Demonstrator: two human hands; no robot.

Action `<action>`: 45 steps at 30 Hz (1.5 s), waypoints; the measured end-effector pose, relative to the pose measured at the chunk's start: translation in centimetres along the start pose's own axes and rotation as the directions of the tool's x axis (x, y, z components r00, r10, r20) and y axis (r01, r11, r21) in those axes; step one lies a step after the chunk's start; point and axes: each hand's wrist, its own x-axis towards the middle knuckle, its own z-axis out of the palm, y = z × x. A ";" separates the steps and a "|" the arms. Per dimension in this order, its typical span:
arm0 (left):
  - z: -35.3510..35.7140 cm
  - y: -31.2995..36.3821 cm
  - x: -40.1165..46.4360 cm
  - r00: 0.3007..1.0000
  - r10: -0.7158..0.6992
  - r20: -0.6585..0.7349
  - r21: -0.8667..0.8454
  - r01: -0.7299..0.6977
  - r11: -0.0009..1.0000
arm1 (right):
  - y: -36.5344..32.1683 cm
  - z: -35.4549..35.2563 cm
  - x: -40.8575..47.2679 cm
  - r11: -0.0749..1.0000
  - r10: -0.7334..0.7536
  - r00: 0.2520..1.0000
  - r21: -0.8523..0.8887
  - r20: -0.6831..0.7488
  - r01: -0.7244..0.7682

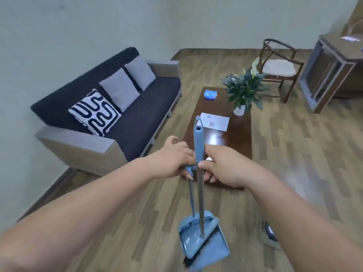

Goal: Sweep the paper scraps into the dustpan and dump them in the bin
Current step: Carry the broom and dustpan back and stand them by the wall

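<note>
A blue broom [200, 193] with a metal shaft stands upright, its head resting in a blue long-handled dustpan [204, 244] on the wooden floor in front of me. My right hand [222, 165] is closed around the broom's shaft just below its blue grip. My left hand [176, 160] grips the top of the dustpan's handle [191, 191] right beside it. The two hands nearly touch. No paper scraps or bin can be made out on the floor.
A dark wooden coffee table [235, 138] stands just beyond my hands, bearing a white sheet [215, 121], a blue pack [210, 94] and a potted plant [242, 91]. A dark sofa [125, 114] lies left, a chair [279, 69] and cabinet [330, 71] far right.
</note>
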 end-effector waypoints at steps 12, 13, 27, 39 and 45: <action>-2.3 -15.4 -30.7 0.943 -0.332 0.010 -0.107 0.331 0.938 | -24.1 19.6 14.6 0.950 -0.311 0.933 0.016 0.180 0.313; -2.6 -16.1 -32.1 0.942 -0.336 -0.022 -0.132 0.330 0.935 | -25.4 20.7 15.4 0.945 -0.321 0.927 -0.001 0.192 0.327; -0.4 -31.0 -52.2 0.643 -0.755 -0.128 -0.242 0.718 0.652 | -42.8 36.4 31.4 0.793 -0.569 0.783 -0.083 0.252 0.604; 2.0 -46.4 -61.7 0.444 -0.891 -0.095 -0.261 0.853 0.453 | -53.2 46.0 51.4 0.669 -0.669 0.572 0.048 0.474 0.742; 3.4 -52.6 -67.2 0.407 -0.913 -0.027 -0.230 0.886 0.401 | -58.4 50.0 57.0 0.656 -0.651 0.532 0.048 0.542 0.754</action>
